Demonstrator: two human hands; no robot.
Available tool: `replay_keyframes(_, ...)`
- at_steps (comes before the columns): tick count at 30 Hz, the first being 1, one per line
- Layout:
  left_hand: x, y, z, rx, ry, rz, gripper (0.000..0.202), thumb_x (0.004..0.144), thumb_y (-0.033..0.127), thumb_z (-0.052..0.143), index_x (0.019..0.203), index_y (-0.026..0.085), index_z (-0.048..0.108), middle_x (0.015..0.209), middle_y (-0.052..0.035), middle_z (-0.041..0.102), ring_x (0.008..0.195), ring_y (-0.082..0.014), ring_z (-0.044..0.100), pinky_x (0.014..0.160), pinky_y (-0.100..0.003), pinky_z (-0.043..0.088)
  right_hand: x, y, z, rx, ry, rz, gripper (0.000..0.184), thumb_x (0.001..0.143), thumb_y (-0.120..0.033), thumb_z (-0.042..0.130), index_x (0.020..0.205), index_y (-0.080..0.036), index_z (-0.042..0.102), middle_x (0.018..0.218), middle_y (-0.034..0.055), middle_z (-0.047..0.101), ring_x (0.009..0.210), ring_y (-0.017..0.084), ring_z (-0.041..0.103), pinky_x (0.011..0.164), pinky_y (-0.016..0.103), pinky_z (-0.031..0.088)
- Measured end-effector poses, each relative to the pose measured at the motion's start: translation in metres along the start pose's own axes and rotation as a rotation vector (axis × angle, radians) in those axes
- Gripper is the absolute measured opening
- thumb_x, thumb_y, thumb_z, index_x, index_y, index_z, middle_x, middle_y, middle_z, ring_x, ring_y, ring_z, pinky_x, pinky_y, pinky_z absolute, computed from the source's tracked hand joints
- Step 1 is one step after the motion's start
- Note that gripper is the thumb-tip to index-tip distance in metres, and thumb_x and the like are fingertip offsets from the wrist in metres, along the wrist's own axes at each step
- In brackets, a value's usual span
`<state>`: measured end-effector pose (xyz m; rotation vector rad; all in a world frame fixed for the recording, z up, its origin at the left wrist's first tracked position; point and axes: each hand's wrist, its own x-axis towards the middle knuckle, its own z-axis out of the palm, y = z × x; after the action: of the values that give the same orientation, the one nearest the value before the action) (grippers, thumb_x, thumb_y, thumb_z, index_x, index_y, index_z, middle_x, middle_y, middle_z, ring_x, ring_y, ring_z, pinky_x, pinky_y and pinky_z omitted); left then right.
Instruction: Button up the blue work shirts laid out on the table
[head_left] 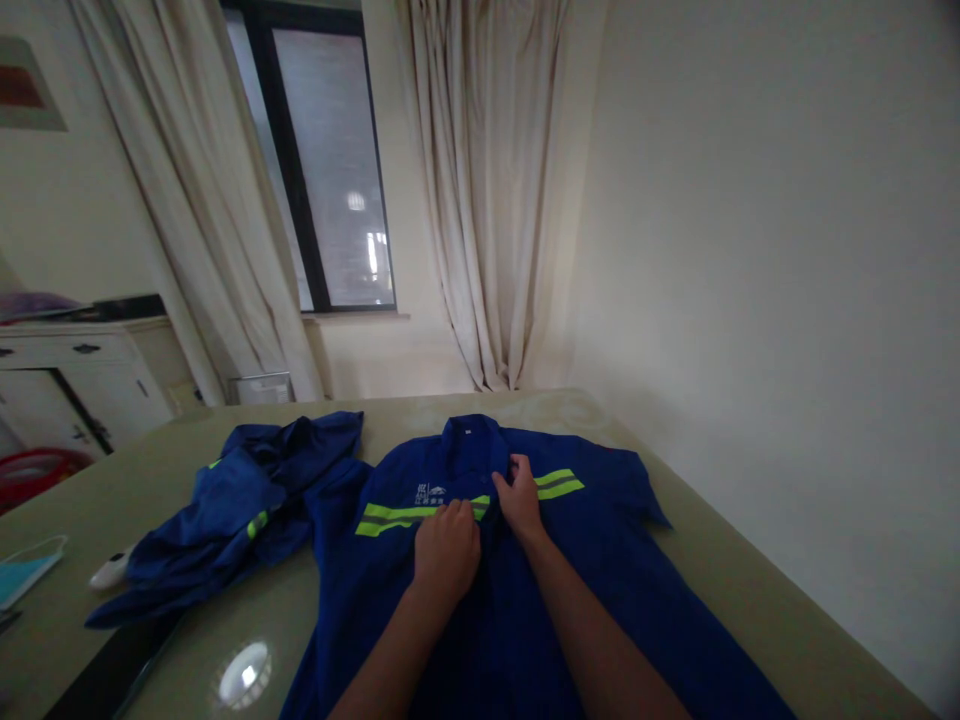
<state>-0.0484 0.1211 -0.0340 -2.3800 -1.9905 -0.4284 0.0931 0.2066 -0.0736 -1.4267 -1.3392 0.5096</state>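
A blue work jacket [592, 520] with yellow-green reflective strips and a white chest logo lies spread on the table, its collar at the far end. My left hand [448, 550] is closed on the front of the jacket, at the inner end of the left strip; the fingertips are hidden. Just below the collar, my right hand [519, 500] pinches the front edge between thumb and fingers. The two hands are close together but apart.
A crumpled blue garment [240, 500] lies on the table [225, 610] to the left. Around it are a white mouse-like object [111, 570], a face mask [26, 575] and a dark flat object [112, 665]. A wall [787, 300] borders the right side.
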Motion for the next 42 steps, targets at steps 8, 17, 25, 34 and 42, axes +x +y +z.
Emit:
replay_keyframes(8,0.070,-0.009,0.023,-0.049,-0.066,-0.036,0.037,0.097,0.024,0.049,0.132,0.027,0.060,0.124,-0.0122,0.062,0.117,-0.0285,0.061,0.088,-0.038,0.052,-0.002,0.005,0.002,0.191,0.104,0.061,0.032,0.086,-0.037,0.055,0.114,-0.023,0.045,0.084,0.0038,0.069,0.073,0.022,0.069,0.070,0.034,0.055)
replay_keyframes(17,0.102,-0.018,0.033,-0.173,-0.115,0.087,0.015,0.092,0.026,0.058,0.106,0.027,0.065,0.108,-0.0038,0.066,0.100,-0.0217,0.067,0.082,-0.031,0.050,-0.002,-0.003,0.001,0.176,0.097,0.011,0.026,0.093,-0.043,0.048,0.110,-0.023,0.051,0.083,0.0030,0.065,0.076,0.023,0.065,0.073,0.035,0.051)
replay_keyframes(25,0.090,-0.026,0.045,-0.362,0.125,-0.054,0.029,0.103,0.025,0.035,0.102,0.021,0.064,0.107,-0.0062,0.067,0.095,-0.0190,0.068,0.083,-0.030,0.051,-0.002,-0.004,0.000,0.196,0.039,0.010,0.029,0.090,-0.041,0.046,0.112,-0.023,0.051,0.079,0.0006,0.062,0.073,0.022,0.061,0.072,0.034,0.048)
replay_keyframes(34,0.087,-0.031,0.037,-0.597,0.348,-0.071,0.027,0.101,0.030,0.045,0.107,0.021,0.070,0.103,-0.0051,0.077,0.093,-0.0202,0.071,0.086,-0.031,0.054,0.000,0.000,0.004,0.325,0.001,0.015,0.025,0.079,-0.035,0.063,0.099,-0.023,0.054,0.088,0.0028,0.067,0.081,0.021,0.067,0.075,0.032,0.053)
replay_keyframes(42,0.080,-0.023,0.048,-0.614,0.281,0.000,0.024,0.093,0.015,0.056,0.106,0.019,0.075,0.103,-0.0049,0.079,0.093,-0.0191,0.073,0.087,-0.030,0.054,0.001,-0.002,0.005,0.396,-0.059,-0.049,0.016,0.077,-0.032,0.070,0.087,-0.021,0.064,0.084,0.0031,0.070,0.081,0.021,0.069,0.074,0.032,0.055)
